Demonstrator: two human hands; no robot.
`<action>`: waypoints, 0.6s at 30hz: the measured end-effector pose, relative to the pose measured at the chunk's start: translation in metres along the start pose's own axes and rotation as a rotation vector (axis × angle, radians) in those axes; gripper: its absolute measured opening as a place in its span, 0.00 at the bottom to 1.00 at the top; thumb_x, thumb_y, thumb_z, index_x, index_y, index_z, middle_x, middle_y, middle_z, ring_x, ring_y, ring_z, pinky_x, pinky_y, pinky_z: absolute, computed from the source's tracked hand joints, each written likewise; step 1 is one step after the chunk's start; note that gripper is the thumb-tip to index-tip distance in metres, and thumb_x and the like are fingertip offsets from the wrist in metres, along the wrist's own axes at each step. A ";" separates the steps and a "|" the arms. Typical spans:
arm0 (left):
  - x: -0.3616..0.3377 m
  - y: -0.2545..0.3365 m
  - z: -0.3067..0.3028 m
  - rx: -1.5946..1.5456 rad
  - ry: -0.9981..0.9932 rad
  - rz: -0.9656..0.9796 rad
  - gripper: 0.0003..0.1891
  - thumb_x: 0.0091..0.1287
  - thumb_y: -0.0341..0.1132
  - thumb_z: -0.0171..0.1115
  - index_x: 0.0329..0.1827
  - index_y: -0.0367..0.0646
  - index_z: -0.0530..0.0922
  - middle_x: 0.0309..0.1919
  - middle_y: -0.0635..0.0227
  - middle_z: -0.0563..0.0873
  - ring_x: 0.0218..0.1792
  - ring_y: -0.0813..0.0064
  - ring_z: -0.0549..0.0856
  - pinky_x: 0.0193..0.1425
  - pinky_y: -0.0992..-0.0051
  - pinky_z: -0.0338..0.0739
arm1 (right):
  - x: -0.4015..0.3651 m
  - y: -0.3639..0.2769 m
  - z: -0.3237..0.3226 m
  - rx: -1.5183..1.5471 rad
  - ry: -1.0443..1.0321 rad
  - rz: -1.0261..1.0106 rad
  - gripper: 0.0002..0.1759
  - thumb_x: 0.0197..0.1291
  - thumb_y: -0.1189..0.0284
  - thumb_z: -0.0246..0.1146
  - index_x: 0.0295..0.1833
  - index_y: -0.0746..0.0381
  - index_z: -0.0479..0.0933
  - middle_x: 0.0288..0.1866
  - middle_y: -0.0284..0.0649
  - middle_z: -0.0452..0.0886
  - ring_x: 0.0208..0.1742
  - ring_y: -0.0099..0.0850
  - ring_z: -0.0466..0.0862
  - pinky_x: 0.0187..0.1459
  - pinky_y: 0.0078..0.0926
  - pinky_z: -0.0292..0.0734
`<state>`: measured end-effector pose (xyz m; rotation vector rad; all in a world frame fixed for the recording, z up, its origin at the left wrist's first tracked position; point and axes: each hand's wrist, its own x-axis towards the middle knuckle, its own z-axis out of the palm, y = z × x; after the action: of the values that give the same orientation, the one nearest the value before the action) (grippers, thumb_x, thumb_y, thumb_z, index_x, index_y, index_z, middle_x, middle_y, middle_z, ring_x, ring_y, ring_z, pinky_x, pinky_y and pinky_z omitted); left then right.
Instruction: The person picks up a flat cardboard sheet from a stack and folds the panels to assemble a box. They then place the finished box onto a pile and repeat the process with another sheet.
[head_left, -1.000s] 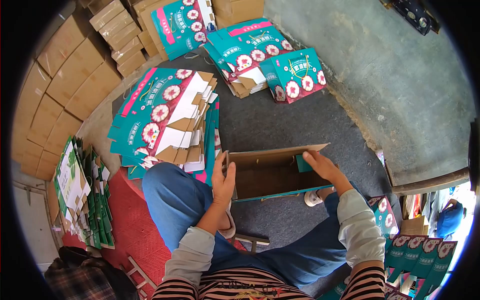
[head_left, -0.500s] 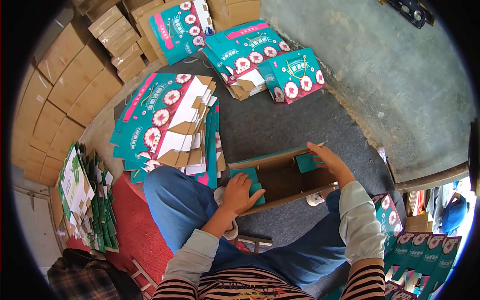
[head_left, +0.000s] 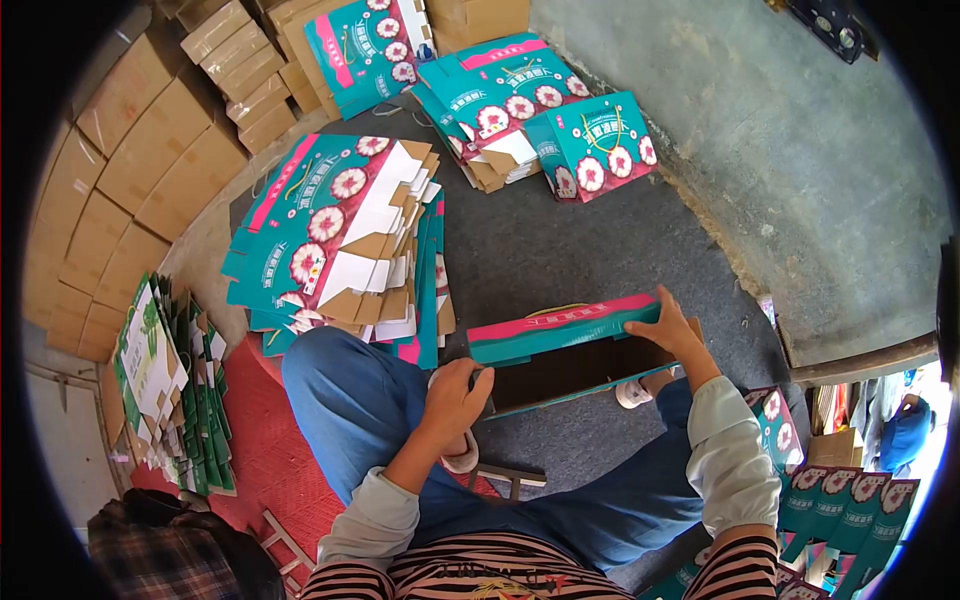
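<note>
Item: one teal printed cardboard carton with a pink stripe along its upper panel [head_left: 565, 335], part-erected, lying lengthwise between the seated person's knees over the dark grey floor mat [head_left: 560, 240], its brown unprinted interior facing the wearer. Hands are apart, one at each end. The left hand [head_left: 455, 400] is curled around the near left corner, and the right hand [head_left: 668, 335] has its fingers hooked over the far right top edge; both grip the carton. Adjacent stock: a fanned stack of flat teal cartons with flower medallions [head_left: 330, 225] just left of the work, a second teal pile [head_left: 500, 100] farther off, a green printed bundle [head_left: 165, 385] on the red mat [head_left: 270, 450], and plain brown corrugated boxes [head_left: 150, 150] along the edge. Step in hand, by judgement: squaring up the carton body with the top panel folded over. The next move would likely call for holding both ends firm while the loose end flaps are tucked, so the carton does not spring back flat.
</note>
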<state>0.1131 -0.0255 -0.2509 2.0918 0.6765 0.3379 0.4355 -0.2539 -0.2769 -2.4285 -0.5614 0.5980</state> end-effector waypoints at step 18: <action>0.012 -0.025 0.029 0.547 0.111 0.235 0.37 0.62 0.47 0.65 0.69 0.39 0.62 0.55 0.43 0.76 0.51 0.46 0.79 0.55 0.63 0.75 | 0.001 -0.049 0.032 -0.968 -0.117 -0.480 0.52 0.28 0.60 0.82 0.63 0.57 0.66 0.55 0.40 0.73 0.61 0.43 0.72 0.56 0.42 0.76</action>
<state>0.1277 -0.0265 -0.2877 2.7021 0.6372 0.4379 0.4070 -0.2033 -0.2708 -2.9207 -1.7426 0.2755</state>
